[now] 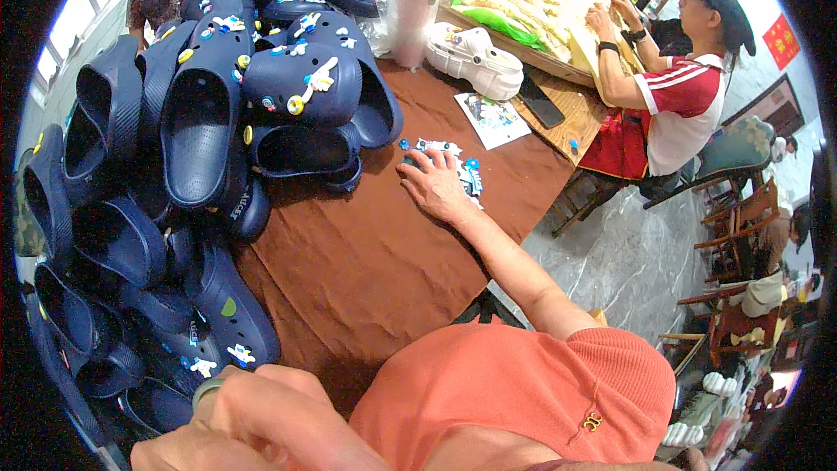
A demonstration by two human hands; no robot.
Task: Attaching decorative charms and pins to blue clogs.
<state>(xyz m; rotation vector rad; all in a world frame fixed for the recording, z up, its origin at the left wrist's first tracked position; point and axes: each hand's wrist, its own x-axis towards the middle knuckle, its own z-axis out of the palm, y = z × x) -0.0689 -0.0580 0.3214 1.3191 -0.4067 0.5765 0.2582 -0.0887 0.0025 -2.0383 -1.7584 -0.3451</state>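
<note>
My right hand lies palm down on the brown tablecloth, fingers spread over a small heap of blue and white shoe charms. My left hand is at the lower edge, fingers curled, next to a dark blue clog that bears small charms. Whether it grips the clog is unclear. A big pile of dark blue clogs fills the left side of the table.
A pair of white clogs, a plastic roll, a paper sheet and a black phone lie at the far side. A seated person in red and white handles pale stalks on a wooden table. Chairs stand at right.
</note>
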